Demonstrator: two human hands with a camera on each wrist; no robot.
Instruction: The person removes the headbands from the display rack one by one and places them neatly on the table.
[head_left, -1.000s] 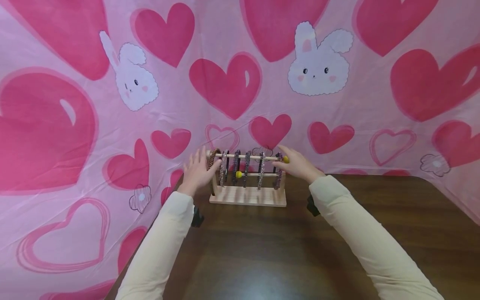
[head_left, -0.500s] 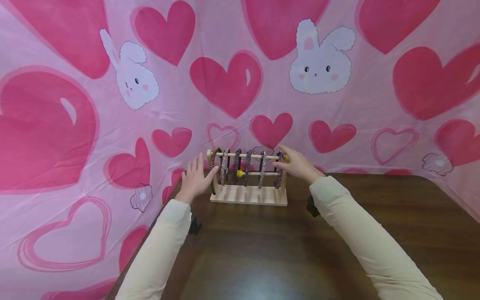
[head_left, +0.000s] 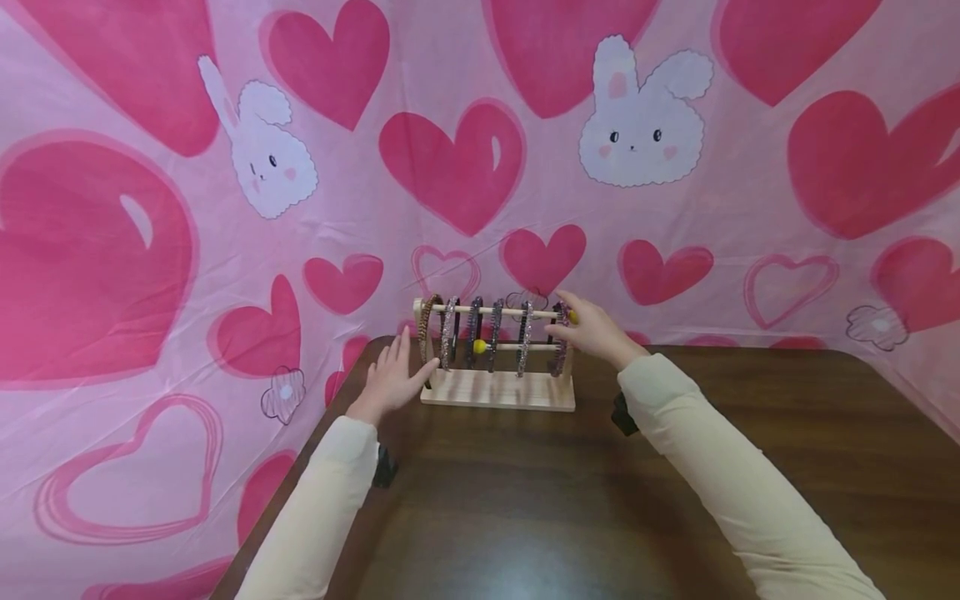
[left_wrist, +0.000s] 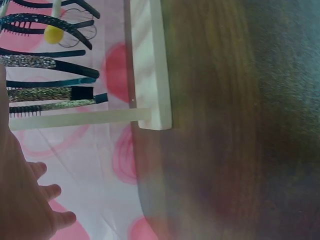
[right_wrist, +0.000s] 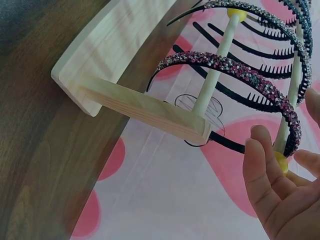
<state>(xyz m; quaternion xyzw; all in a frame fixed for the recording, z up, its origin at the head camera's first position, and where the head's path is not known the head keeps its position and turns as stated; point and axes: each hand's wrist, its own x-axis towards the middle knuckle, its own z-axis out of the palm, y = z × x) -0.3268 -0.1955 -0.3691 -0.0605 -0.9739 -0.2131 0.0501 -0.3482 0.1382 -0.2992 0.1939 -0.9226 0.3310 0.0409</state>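
Room before rack [head_left: 498,393] edge; left hand [head_left: 387,381] spread, empty; right hand [head_left: 594,331] at knob [right_wrist: 282,163], hold unclear

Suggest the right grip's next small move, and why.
I'd probably ease the right grip away from the yellow knob: it appears seated at the upper rod's end, several headbands hang on the rack, and the left grip is beside it, holding nothing. Whether the right grip touches the knob is unclear.
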